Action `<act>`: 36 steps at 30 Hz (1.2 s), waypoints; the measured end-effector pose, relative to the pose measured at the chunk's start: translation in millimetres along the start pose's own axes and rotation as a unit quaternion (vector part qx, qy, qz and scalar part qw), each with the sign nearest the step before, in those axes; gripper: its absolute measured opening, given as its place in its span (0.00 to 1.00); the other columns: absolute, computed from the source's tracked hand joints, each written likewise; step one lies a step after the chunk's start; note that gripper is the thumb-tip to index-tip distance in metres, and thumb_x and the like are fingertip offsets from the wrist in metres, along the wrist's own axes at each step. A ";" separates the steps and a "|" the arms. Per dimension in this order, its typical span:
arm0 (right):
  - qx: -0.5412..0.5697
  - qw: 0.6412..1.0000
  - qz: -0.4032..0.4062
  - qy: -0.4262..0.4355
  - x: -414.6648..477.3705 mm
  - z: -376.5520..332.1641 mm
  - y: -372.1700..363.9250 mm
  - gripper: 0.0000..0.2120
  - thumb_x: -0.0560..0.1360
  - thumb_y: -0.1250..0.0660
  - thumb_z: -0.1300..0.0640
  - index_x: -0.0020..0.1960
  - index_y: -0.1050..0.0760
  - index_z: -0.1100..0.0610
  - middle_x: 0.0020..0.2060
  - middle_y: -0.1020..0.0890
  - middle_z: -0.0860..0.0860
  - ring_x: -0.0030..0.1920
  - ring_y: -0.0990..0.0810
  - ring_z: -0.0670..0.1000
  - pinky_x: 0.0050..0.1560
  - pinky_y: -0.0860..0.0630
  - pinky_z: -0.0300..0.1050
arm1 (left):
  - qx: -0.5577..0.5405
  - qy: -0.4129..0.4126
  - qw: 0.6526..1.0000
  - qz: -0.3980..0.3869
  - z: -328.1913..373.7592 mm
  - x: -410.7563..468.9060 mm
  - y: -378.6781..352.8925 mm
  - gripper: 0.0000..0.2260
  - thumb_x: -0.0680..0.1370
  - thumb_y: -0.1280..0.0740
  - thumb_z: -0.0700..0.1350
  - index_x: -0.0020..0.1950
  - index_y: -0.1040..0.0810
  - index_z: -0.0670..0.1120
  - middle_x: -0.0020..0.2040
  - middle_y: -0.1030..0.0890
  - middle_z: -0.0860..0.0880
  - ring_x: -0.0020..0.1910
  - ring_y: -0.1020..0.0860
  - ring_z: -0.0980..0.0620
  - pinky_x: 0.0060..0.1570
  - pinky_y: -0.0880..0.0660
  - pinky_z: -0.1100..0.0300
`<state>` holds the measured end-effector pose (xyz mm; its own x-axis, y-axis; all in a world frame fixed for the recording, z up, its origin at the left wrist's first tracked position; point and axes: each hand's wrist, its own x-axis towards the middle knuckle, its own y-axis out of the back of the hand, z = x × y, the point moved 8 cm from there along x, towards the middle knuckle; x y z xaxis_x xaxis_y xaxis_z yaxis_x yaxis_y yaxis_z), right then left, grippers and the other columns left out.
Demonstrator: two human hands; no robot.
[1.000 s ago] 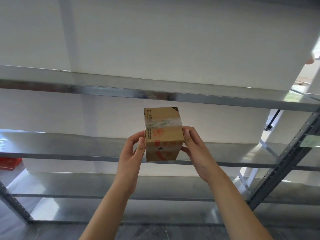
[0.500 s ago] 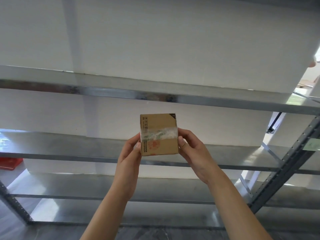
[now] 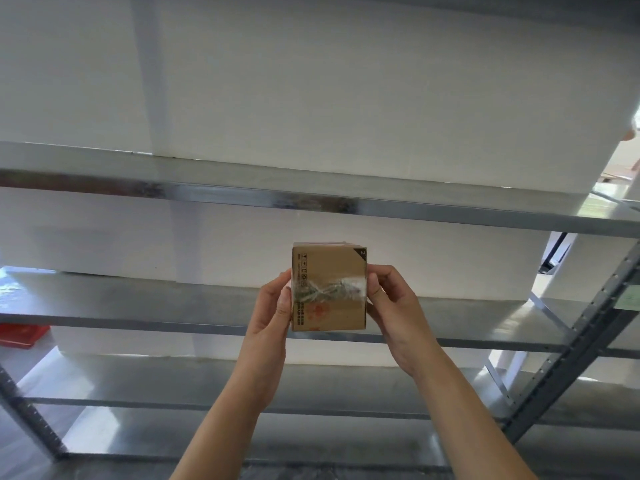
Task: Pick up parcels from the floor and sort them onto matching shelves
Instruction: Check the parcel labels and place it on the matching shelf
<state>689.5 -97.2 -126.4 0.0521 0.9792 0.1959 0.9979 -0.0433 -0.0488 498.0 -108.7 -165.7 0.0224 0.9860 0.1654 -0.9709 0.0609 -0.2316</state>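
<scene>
Open room runs between the upper shelf point(image 3: 415, 209) and middle shelf point(image 3: 138, 301) beyond the parcel point(image 3: 329, 289); a perforated upright point(image 3: 585, 323) bounds it at right, and the white wall point(image 3: 346, 98) closes the back.

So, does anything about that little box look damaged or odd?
Only the clear tape across the cardboard box: it is crumpled and wrinkled rather than flat. The box itself looks square and undented, held between the left hand and right hand.
</scene>
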 end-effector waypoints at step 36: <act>-0.075 0.995 -0.066 -0.013 15.5 -2.1 -25.4 0.13 0.78 0.36 0.46 0.58 0.18 0.49 0.61 0.17 0.41 0.57 0.17 0.37 0.50 0.20 0.31 | -0.043 0.045 0.996 0.058 -9.2 21.0 26.3 0.12 0.86 0.45 0.56 0.52 0.30 0.50 0.46 0.14 0.55 0.48 0.16 0.57 0.54 0.23 0.56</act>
<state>665.0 -81.4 -120.1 -0.0781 0.9830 0.1662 0.9908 0.0580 0.1223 475.0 -85.0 -177.1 -0.0627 0.9969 0.0464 -0.9444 -0.0443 -0.3259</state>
